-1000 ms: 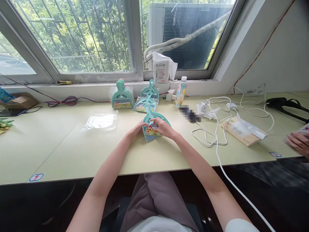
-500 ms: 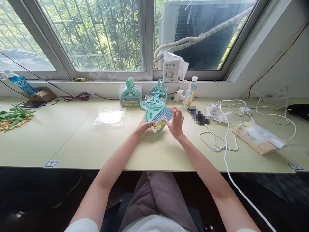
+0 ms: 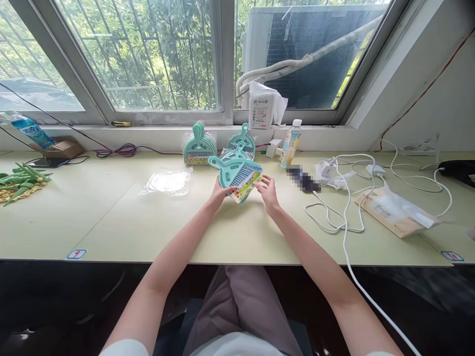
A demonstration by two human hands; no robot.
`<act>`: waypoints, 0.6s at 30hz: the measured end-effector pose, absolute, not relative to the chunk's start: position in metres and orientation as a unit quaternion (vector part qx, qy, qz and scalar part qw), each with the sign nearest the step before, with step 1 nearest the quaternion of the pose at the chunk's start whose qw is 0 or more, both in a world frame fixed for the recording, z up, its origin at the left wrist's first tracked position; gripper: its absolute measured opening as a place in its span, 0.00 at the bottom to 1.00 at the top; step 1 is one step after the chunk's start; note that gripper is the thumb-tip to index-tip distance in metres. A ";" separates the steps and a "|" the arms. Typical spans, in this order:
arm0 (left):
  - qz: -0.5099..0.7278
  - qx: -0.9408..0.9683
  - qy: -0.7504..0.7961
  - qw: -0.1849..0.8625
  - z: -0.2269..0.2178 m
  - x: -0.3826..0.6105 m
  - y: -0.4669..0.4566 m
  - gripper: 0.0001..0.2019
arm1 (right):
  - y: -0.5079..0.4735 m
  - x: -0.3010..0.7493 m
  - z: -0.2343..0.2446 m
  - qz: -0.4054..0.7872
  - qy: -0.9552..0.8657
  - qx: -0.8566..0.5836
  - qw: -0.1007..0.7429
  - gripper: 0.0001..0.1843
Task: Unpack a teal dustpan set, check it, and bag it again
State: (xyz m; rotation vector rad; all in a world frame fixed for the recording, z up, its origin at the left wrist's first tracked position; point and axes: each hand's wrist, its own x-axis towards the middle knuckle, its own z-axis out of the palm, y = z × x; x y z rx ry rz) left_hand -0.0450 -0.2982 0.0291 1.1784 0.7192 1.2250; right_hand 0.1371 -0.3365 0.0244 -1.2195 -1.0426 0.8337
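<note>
A teal mini dustpan-and-brush set with a colourful paper label is lifted just above the pale green table, tilted with its handle to the upper left. My left hand grips its lower left edge. My right hand pinches the label end at its right. Behind it, more teal sets in clear bags stand by the window sill. An empty clear plastic bag lies flat to the left of my hands.
A drink bottle, a white paper packet, a phone, white chargers and cables and a tissue pack lie to the right. Green pods and a cardboard box sit far left.
The dustpan set went from lying flat under both hands to being lifted and turned sideways. My right hand slid from its top to the label end. The view shifted left.
</note>
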 end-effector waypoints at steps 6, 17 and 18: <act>0.516 0.538 0.308 0.592 0.025 -0.043 -0.297 0.39 | -0.329 0.145 0.014 0.354 -0.403 -0.559 0.633 0.27; 0.520 0.533 0.308 0.593 0.027 -0.043 -0.298 0.40 | -0.334 0.151 0.027 0.281 -0.377 -0.560 0.682 0.19; 0.518 0.530 0.307 0.596 0.027 -0.043 -0.298 0.40 | -0.335 0.151 0.029 0.278 -0.383 -0.557 0.682 0.19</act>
